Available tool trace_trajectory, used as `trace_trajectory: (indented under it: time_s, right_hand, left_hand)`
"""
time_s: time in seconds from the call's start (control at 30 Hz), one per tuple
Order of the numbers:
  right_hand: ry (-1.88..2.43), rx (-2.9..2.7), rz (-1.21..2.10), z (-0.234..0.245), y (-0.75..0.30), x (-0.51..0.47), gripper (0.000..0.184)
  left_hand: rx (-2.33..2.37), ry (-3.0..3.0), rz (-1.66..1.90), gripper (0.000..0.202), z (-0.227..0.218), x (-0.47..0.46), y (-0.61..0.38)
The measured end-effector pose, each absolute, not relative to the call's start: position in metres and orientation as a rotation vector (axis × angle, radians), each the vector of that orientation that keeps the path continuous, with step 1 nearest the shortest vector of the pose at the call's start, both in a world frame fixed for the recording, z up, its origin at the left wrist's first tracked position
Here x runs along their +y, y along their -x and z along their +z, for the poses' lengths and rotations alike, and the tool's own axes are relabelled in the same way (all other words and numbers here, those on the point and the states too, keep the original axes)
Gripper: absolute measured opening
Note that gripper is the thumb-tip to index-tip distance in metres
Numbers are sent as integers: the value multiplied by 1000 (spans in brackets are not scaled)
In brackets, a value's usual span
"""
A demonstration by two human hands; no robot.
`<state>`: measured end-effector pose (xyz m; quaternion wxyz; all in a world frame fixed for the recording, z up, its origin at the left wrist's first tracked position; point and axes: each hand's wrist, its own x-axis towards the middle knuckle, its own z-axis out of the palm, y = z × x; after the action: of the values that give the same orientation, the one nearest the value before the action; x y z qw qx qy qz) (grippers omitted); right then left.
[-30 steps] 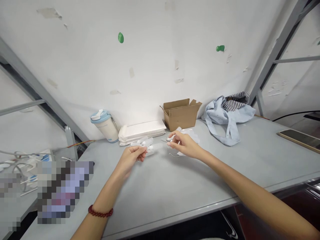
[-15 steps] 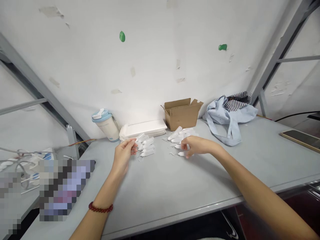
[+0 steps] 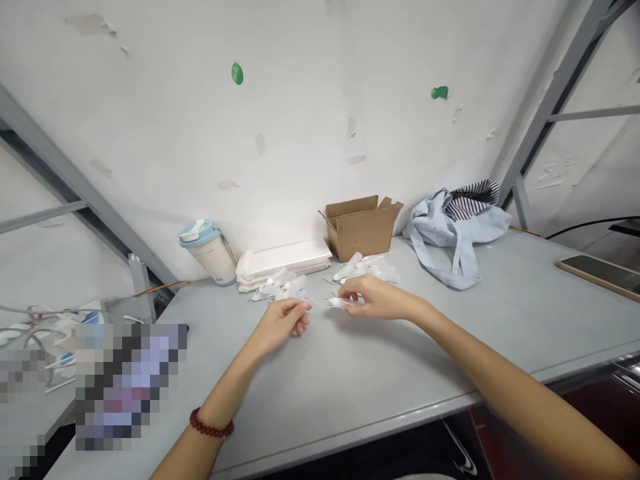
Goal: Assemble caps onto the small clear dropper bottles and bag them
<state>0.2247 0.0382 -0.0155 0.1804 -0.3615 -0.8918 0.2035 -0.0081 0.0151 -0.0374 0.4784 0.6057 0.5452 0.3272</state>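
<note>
Small clear plastic bottle (image 3: 346, 303) with white tip and thin cord (image 3: 320, 305), in the head view: now between the two hands, in front of the right cluster of similar bottles (image 3: 367, 267). Half a second ago, reaching down over that cluster with the right hand (image 3: 376, 297); now grasping one bottle between thumb and fingers, tip turned to the left. For the work in hand, probably one piece taken apart from the others. With the left hand (image 3: 281, 325), moved rightward, now just before the left cluster (image 3: 283, 287): thumb closed over curled fingers, near the cord's end; cannot tell about any pinch on it. Forearms entering from both lower corners, converging towards the middle.
</note>
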Motion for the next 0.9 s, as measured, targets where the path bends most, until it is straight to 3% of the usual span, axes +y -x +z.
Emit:
trace_trajectory:
  time_s: [0.9]
  right_hand:
    - [882,-2516,533,-20,-212,29,21]
  left_hand:
    - [1156,-1664,772,34,-33,10,8]
